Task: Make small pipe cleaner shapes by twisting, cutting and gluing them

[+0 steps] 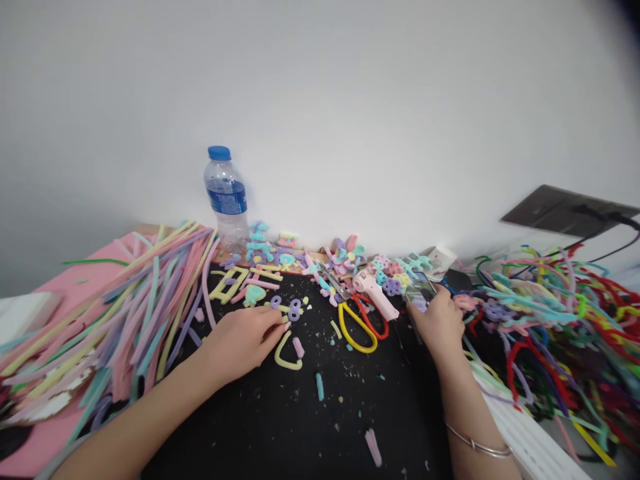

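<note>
My left hand [247, 339] is over the black work surface, its fingers closed at a small yellow pipe-cleaner piece with purple loops [294, 308]. A bent pale-yellow pipe cleaner [287, 363] and a short pink piece [299, 347] lie just below those fingertips. On the right, my right hand [440, 323] has its thumb and fingers around the edges of a phone [419, 295], whose screen is partly covered. Left of the phone are a pink glue gun [375, 293] and scissors with yellow [357, 337] and red handles.
A water bottle [227, 200] stands against the wall. Long pastel pipe cleaners [145, 300] heap up at the left, tangled bright ones [560, 333] at the right. Finished pipe-cleaner shapes [345, 253] line the back. A dark wall socket [565, 210] has a plugged-in cable.
</note>
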Action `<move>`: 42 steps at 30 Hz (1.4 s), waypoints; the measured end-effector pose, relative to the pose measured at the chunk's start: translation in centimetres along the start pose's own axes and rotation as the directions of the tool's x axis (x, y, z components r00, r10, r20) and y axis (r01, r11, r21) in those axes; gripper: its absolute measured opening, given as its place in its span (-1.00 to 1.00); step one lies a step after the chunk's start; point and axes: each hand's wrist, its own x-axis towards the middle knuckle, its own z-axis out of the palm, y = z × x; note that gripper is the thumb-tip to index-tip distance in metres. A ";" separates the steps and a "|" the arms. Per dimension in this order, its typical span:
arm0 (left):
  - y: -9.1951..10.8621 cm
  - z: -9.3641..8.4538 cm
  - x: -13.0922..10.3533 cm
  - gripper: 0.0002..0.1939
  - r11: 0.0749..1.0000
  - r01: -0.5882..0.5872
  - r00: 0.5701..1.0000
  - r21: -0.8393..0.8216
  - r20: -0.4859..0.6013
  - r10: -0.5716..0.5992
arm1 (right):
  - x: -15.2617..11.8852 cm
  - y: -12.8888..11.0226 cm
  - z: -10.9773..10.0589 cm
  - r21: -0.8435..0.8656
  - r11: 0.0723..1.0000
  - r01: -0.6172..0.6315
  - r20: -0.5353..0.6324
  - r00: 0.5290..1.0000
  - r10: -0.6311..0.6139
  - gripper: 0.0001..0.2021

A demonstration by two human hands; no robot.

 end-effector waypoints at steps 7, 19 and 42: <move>0.4 0.0 -0.2 -0.74 0.997 0.073 0.994 -0.026 0.079 -0.071 | -2.2 -2.8 -0.6 0.359 0.766 0.533 -0.325 0.841 -0.433 -0.84; 0.8 0.6 -0.5 -0.86 0.999 0.016 0.993 -0.046 0.114 -0.011 | -4.6 -5.1 0.1 0.323 0.797 0.510 -0.199 0.860 -0.469 -0.71; 0.3 1.5 0.7 -0.79 0.563 0.141 0.962 -0.814 -0.022 -0.273 | -4.2 -4.3 0.5 0.887 0.456 0.070 0.018 0.983 -0.185 -0.64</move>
